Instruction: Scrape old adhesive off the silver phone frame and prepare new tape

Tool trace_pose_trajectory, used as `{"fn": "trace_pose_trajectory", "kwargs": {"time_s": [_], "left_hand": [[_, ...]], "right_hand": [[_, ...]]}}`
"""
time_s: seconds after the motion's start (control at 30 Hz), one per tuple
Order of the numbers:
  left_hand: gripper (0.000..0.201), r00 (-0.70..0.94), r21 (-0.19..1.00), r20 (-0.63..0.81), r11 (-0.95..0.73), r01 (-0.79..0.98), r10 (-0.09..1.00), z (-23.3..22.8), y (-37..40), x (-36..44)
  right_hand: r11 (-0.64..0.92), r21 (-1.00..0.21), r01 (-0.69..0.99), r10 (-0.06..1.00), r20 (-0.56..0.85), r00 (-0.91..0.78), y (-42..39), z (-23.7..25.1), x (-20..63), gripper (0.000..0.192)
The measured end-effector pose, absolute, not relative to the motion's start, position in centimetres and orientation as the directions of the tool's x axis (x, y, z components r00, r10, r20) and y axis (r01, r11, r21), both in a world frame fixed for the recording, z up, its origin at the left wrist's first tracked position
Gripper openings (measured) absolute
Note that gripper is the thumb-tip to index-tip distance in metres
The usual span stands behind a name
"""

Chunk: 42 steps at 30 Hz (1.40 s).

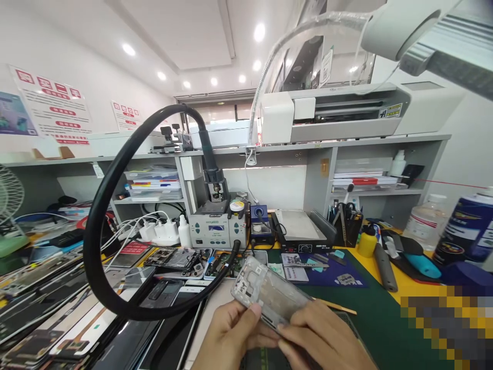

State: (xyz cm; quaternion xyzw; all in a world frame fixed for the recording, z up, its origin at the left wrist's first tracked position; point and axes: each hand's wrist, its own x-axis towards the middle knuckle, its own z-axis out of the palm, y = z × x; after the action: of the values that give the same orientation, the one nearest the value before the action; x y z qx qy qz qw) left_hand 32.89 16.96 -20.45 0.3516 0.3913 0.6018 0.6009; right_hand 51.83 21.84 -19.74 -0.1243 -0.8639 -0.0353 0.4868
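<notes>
Here I have both hands, left hand [231, 329] and right hand [319, 339], closed on the phone frame [269, 293], low over the near tabletop [377, 318]. I judge twisting could bend it; the hot-air hose [115, 169] loops close left.

Both wrists run off the bottom edge, and the left hand [231, 336] and right hand [321, 341] cover the lower end of the phone frame [269, 293], so that end can't be read. A pixelated block [447, 324] hides the mat's lower right corner; the spray can [468, 228] is cut by the right edge, the fan [10, 205] by the left, and the lamp [423, 31] by the top and right edges. Wall poster [54, 105] text is too small to read, and the phone screens [50, 313] at lower left overlap and run out of frame.
</notes>
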Motion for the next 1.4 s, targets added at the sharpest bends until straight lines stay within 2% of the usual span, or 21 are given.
{"fn": "trace_pose_trajectory", "kwargs": {"time_s": [0.03,0.07,0.1,0.2,0.27,0.33,0.43,0.5,0.6,0.8,0.87,1.03,1.17,1.27,1.4], "left_hand": [[0.045,-0.035,0.887,-0.059,0.036,-0.46,0.998,-20.3,17.0,32.7],[0.043,-0.037,0.886,-0.067,0.042,-0.462,0.997,-20.1,17.1,32.4],[0.041,-0.048,0.885,-0.077,0.046,-0.463,0.996,-19.9,17.2,32.1],[0.035,-0.162,0.875,-0.146,0.051,-0.481,0.976,-19.2,17.6,31.3],[0.038,-0.255,0.87,-0.209,0.061,-0.489,0.944,-18.7,17.9,31.0],[0.042,-0.296,0.854,-0.245,0.062,-0.516,0.923,-18.1,18.0,31.1],[0.046,-0.296,0.804,-0.279,0.053,-0.593,0.913,-17.4,17.6,31.4],[0.048,-0.278,0.778,-0.324,0.088,-0.622,0.904,-17.2,17.4,31.5],[0.045,-0.208,0.754,-0.393,0.184,-0.63,0.896,-17.3,17.4,31.2],[0.044,-0.064,0.714,-0.398,0.265,-0.648,0.915,-18.2,17.9,30.4],[0.048,0.03,0.705,-0.366,0.298,-0.643,0.93,-18.6,17.9,30.4],[0.051,0.204,0.602,-0.254,0.32,-0.732,0.945,-19.3,17.7,30.7],[0.051,0.28,0.554,-0.235,0.365,-0.748,0.931,-19.3,17.6,30.9],[0.056,0.313,0.538,-0.208,0.375,-0.755,0.927,-19.2,17.6,31.0],[0.054,0.346,0.482,-0.214,0.407,-0.776,0.914,-19.1,17.6,31.2]], "right_hand": [[0.964,-0.098,0.247,0.205,0.865,-0.459,22.3,-19.3,52.2,0.016],[0.94,-0.195,0.278,0.296,0.872,-0.389,22.9,-18.8,52.9,0.015],[0.868,-0.332,0.369,0.445,0.85,-0.283,23.7,-18.2,53.7,0.011],[0.633,-0.51,0.582,0.677,0.73,-0.096,26.4,-16.6,56.7,0.027],[0.523,-0.54,0.66,0.793,0.592,-0.143,27.8,-15.9,58.5,0.032],[0.488,-0.524,0.698,0.861,0.418,-0.289,28.5,-15.9,59.3,0.027],[0.5,-0.461,0.733,0.859,0.157,-0.488,28.6,-16.7,58.5,0.021],[0.513,-0.406,0.756,0.837,0.044,-0.545,28.5,-17.3,57.4,0.018],[0.527,-0.343,0.778,0.819,-0.039,-0.572,28.7,-17.6,55.9,0.019],[0.578,-0.283,0.765,0.76,-0.154,-0.631,29.8,-16.4,55.2,0.019],[0.589,-0.248,0.77,0.771,-0.115,-0.627,30.6,-16.4,55.5,0.02],[0.562,-0.123,0.818,0.826,0.136,-0.547,32.8,-17.7,56.0,0.026],[0.587,-0.089,0.804,0.803,0.187,-0.566,33.4,-18.9,55.8,0.02],[0.592,-0.133,0.795,0.799,0.226,-0.557,33.1,-19.0,55.8,0.016],[0.564,-0.302,0.769,0.824,0.268,-0.499,31.8,-17.7,56.3,0.014]]}}
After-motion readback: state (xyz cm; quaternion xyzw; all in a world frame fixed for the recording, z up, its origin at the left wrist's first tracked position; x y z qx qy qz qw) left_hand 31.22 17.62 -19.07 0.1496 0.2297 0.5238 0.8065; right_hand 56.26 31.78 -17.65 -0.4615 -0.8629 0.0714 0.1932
